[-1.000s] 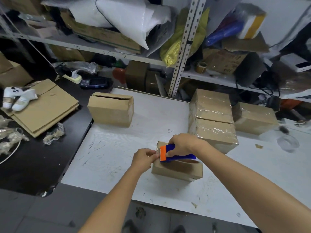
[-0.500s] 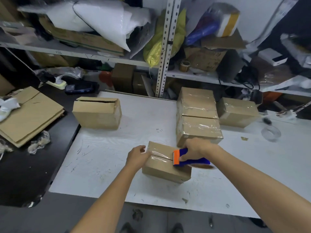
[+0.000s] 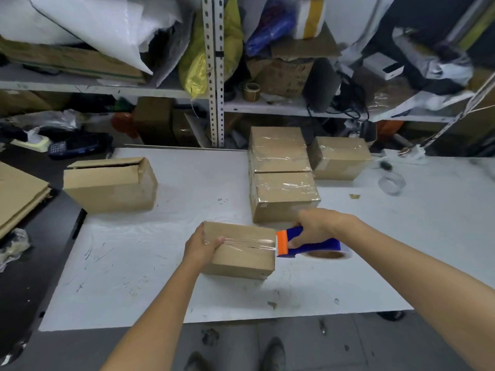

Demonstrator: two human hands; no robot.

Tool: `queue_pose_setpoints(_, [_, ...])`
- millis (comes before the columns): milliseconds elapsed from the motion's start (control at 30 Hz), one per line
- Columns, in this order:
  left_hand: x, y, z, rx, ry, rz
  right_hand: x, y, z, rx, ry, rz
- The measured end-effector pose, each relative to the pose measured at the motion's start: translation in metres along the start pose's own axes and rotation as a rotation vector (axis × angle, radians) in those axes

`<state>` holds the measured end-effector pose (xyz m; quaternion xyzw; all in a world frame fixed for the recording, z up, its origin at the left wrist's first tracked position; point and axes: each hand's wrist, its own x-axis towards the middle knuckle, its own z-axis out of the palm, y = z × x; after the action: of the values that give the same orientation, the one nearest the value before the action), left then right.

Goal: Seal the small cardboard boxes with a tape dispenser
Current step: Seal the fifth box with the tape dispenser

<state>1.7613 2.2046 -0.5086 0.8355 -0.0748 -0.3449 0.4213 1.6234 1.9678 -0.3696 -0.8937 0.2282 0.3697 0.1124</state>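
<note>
Cardboard box (image 3: pixel 241 250) held, left hand (image 3: pixel 201 246); right hand (image 3: pixel 312 226) grips dispenser (image 3: pixel 308 243)

No text, brand or number can be read anywhere in the view. The brown carton (image 3: pixel 284 76) on the shelf in the upper middle of the frame carries dark printed characters on its front face, but they are too blurred to make out. The dark handheld device (image 3: pixel 75 148) at the left edge shows a pale keypad whose key markings are too small to tell.
</note>
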Motion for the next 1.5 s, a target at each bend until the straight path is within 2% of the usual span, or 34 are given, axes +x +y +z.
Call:
queue_pose_setpoints(233, [0.007,-0.008,-0.001,-0.028,-0.012,-0.003,0.013,0.005,0.026,0.036,-0.01,-0.005])
queue_pose_setpoints(400, [0.002,-0.002,0.001,-0.029,0.004,0.026,0.006,0.032,0.03,0.176,-0.016,-0.026])
queue_pose_setpoints(600, [0.004,-0.003,0.001,-0.069,-0.006,0.049,-0.018,0.084,0.022,0.145,-0.002,0.084])
queue_pose_setpoints(767, [0.003,-0.004,0.002,-0.089,-0.019,0.045,0.006,0.055,0.06,0.111,-0.019,0.071])
queue_pose_setpoints(867, [0.002,-0.003,0.002,-0.101,-0.025,0.05,0.028,0.031,0.084,0.153,0.052,0.034])
queue_pose_setpoints(1000, [0.004,-0.006,0.002,-0.114,-0.024,0.054,0.046,0.013,0.102,0.082,0.155,0.034])
queue_pose_setpoints(1400, [0.0,-0.004,0.002,-0.117,-0.029,0.052,0.051,0.0,0.117,0.11,0.251,0.141])
queue_pose_setpoints(1500, [-0.004,-0.001,0.002,-0.12,-0.016,0.038,0.049,-0.006,0.118,0.053,0.298,0.156])
